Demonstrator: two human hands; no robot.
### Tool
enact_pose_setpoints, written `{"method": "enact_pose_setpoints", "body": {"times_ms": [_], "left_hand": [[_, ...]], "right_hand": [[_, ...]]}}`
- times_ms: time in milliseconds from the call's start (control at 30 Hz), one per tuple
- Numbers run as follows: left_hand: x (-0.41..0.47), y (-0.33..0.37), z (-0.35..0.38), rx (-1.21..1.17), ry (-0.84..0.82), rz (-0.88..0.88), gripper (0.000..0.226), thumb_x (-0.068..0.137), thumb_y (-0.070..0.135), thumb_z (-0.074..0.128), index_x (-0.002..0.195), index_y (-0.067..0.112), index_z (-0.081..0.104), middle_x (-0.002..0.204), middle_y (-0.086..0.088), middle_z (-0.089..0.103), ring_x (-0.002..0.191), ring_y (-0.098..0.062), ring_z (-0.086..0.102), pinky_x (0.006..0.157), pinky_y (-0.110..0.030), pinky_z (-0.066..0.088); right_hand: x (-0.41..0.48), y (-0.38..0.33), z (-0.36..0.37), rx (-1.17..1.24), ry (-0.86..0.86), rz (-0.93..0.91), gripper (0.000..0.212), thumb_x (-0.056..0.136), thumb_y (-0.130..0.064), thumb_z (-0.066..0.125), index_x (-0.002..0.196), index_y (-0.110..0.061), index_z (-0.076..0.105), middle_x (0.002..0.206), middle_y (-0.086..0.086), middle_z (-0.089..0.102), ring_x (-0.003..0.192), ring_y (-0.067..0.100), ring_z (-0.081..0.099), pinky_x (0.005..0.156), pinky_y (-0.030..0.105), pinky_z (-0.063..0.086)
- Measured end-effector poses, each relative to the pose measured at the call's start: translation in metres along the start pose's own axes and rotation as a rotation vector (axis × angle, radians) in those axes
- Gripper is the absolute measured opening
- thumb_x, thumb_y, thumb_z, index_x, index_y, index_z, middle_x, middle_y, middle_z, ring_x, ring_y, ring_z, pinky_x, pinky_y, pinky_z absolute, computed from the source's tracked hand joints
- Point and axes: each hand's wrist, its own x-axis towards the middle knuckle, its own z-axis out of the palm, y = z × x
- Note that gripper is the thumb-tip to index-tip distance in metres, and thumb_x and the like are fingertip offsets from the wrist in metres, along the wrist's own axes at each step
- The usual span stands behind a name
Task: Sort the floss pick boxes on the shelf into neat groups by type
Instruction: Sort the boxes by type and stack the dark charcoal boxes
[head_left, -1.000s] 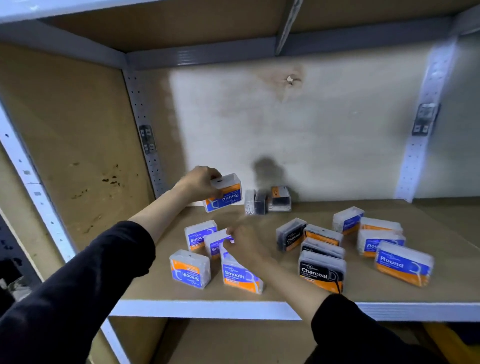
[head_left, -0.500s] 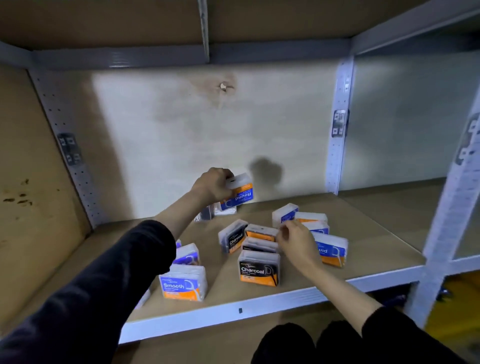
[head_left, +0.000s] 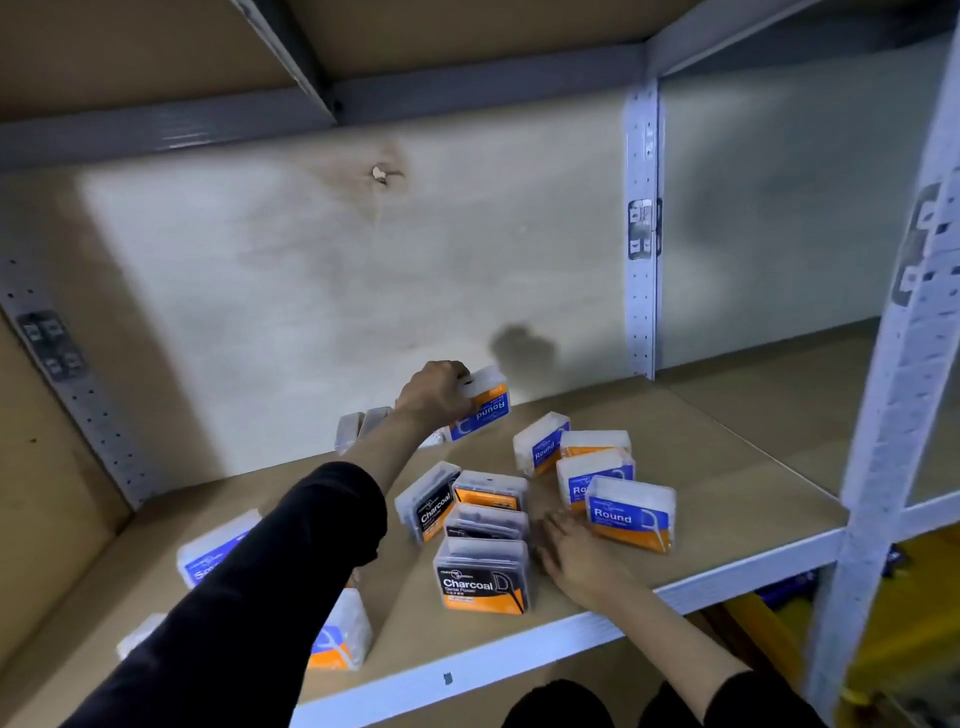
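The left hand (head_left: 434, 395) had its fingers clenched round the top of a clear plastic box with an inverted blue and orange "Round" label (head_left: 483, 408), held near the back wall (head_left: 311, 286) at twelve o'clock from the charcoal cluster. The right hand (head_left: 571, 556) lay palm down on the brown wooden shelf (head_left: 727, 467), fingers released and straight, between the front black and orange "Charcoal" box (head_left: 483, 577) and the nearest of four blue "Round" boxes (head_left: 631, 519) grouped at three o'clock. More blue and orange boxes (head_left: 213, 551), too blurred to read, sat at nine o'clock by the black sleeve (head_left: 311, 545). The step in hand looked like bringing the held box to its own kind. Doing it well would mean turning the label upright, carrying it high enough to clear the charcoal boxes, and setting it flush behind the round group at one o'clock, while the right hand squared that group so nothing got nudged askew.
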Motion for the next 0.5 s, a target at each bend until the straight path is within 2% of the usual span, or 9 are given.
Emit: {"method": "enact_pose_setpoints", "body": {"times_ms": [67,233,300,333,367,433,467,500], "left_hand": [[0.011,0.0,0.01,-0.005,-0.003,-0.019,0.039,0.083,0.016,0.062,0.121,0.006,0.058,0.125,-0.015,0.061,0.112,-0.031,0.058,0.093,-0.038,0.048],[0.035,0.002,0.042,0.027,-0.045,-0.083,0.039,0.087,0.019,0.059,0.124,0.005,0.054,0.126,-0.013,0.059,0.117,-0.031,0.055,0.093,-0.037,0.045],[0.045,0.001,0.057,0.032,-0.067,-0.085,0.04,0.086,0.017,0.06,0.122,0.002,0.054,0.125,-0.017,0.059,0.116,-0.032,0.056,0.093,-0.038,0.046],[0.049,0.001,0.064,0.026,-0.079,-0.092,0.039,0.085,0.016,0.06,0.121,0.001,0.055,0.124,-0.018,0.06,0.115,-0.032,0.056,0.092,-0.038,0.047],[0.053,0.001,0.07,0.02,-0.089,-0.1,0.038,0.084,0.016,0.06,0.119,0.001,0.055,0.122,-0.019,0.06,0.113,-0.032,0.057,0.091,-0.039,0.048],[0.059,0.004,0.083,0.025,-0.106,-0.107,0.036,0.085,0.019,0.059,0.117,0.002,0.056,0.119,-0.017,0.061,0.111,-0.031,0.059,0.088,-0.038,0.048],[0.062,0.005,0.089,0.028,-0.116,-0.109,0.036,0.086,0.021,0.058,0.117,0.003,0.056,0.119,-0.016,0.062,0.11,-0.031,0.059,0.088,-0.037,0.048],[0.065,0.006,0.096,0.029,-0.123,-0.108,0.036,0.087,0.023,0.057,0.117,0.004,0.056,0.12,-0.015,0.062,0.111,-0.03,0.059,0.089,-0.036,0.048]], "right_hand": [[0.002,0.003,0.003,-0.077,-0.038,-0.009,0.053,0.098,-0.037,0.018,0.144,-0.013,0.031,0.153,0.006,0.031,0.14,0.019,0.029,0.116,0.031,0.022],[0.005,0.004,0.005,-0.152,-0.116,-0.023,0.053,0.101,-0.033,0.016,0.149,-0.011,0.011,0.159,0.007,0.011,0.147,0.017,0.009,0.12,0.03,0.006],[0.007,0.005,0.006,-0.138,-0.145,-0.02,0.062,0.097,-0.044,0.002,0.15,-0.011,0.007,0.159,0.007,0.006,0.148,0.017,0.005,0.12,0.031,0.003],[0.007,0.006,0.007,-0.142,-0.137,-0.014,0.077,0.087,-0.054,-0.011,0.15,-0.011,0.006,0.159,0.007,0.005,0.148,0.017,0.004,0.12,0.031,0.002],[0.008,0.007,0.01,-0.136,-0.151,-0.009,0.064,0.097,-0.046,-0.002,0.15,-0.011,0.005,0.159,0.006,0.005,0.148,0.018,0.004,0.12,0.031,0.002],[0.008,0.008,0.012,-0.114,-0.114,-0.017,0.059,0.094,-0.029,0.012,0.149,-0.01,0.008,0.159,0.007,0.008,0.148,0.018,0.007,0.12,0.031,0.004],[0.008,0.007,0.014,-0.076,-0.065,0.004,0.065,0.091,-0.038,0.003,0.149,-0.009,0.014,0.158,0.008,0.013,0.147,0.018,0.012,0.12,0.03,0.009],[0.008,0.005,0.012,-0.078,-0.025,0.018,0.071,0.086,-0.038,0.003,0.145,-0.007,0.028,0.154,0.009,0.027,0.144,0.018,0.025,0.118,0.03,0.019]]}}
